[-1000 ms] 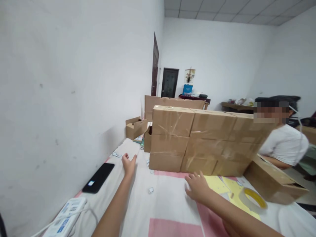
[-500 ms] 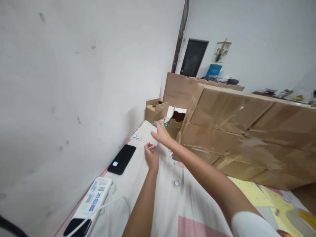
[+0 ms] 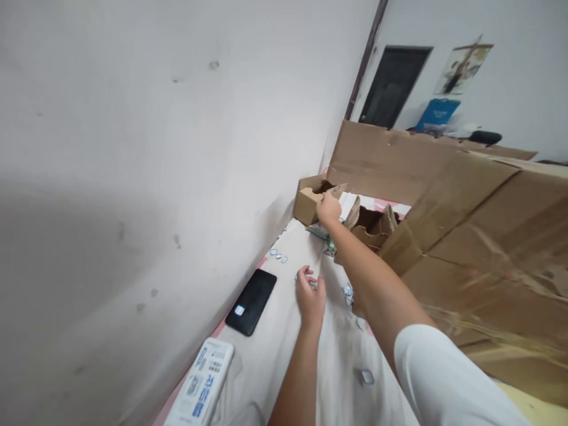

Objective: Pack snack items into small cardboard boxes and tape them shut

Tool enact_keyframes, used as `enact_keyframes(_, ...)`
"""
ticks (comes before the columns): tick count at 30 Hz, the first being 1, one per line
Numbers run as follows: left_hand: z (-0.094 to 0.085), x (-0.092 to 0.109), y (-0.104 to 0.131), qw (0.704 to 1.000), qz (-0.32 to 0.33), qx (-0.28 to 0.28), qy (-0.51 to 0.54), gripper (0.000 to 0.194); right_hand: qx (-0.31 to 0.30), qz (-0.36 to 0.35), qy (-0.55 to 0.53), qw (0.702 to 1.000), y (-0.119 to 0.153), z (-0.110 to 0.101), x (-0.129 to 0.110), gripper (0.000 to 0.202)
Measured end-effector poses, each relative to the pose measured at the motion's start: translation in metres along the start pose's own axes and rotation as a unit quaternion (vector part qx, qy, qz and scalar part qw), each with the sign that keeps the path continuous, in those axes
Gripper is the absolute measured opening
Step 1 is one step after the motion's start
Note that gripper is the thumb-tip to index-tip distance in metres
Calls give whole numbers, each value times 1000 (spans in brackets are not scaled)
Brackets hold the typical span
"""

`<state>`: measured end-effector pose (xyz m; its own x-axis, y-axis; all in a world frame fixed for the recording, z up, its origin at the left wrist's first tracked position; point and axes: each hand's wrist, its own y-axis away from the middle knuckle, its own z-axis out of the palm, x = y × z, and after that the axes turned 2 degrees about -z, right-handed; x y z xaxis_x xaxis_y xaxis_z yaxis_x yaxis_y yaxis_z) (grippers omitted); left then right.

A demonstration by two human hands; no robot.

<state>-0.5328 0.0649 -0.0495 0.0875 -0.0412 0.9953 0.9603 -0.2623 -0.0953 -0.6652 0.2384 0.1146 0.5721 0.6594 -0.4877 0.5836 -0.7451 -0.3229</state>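
Note:
My right hand [image 3: 329,209] is stretched far forward to a small open cardboard box [image 3: 306,206] against the wall. Its fingers are closed at the box's near rim, beside a raised flap; the fingertips are partly hidden. Closer to me, my left hand [image 3: 311,293] hovers low over the white sheet [image 3: 335,349]. Its fingers are loosely bent and apart, with nothing visible held. Below my right forearm, a green patterned packet [image 3: 329,245] lies near a second open cardboard box [image 3: 371,228].
A black phone [image 3: 251,302] with a small white square on it lies by the wall. Nearer is a white power strip [image 3: 199,384]. Small clear squares [image 3: 367,377] are scattered on the sheet. Large taped cartons [image 3: 479,266] stand at right, a cardboard panel [image 3: 390,157] behind.
My right hand has moved forward from above the sheet to the small box, and its fingers have closed. My left hand stays low over the sheet. The view has swung left.

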Motion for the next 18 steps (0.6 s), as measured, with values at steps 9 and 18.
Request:
enact_keyframes(9, 2, 0, 3, 999, 5, 32, 14, 45, 67, 28, -53, 996, 10, -14, 25, 51)
enact_keyframes(18, 3, -5, 4, 999, 37, 6, -19, 39, -1, 30, -68, 997, 7, 0, 26, 44)
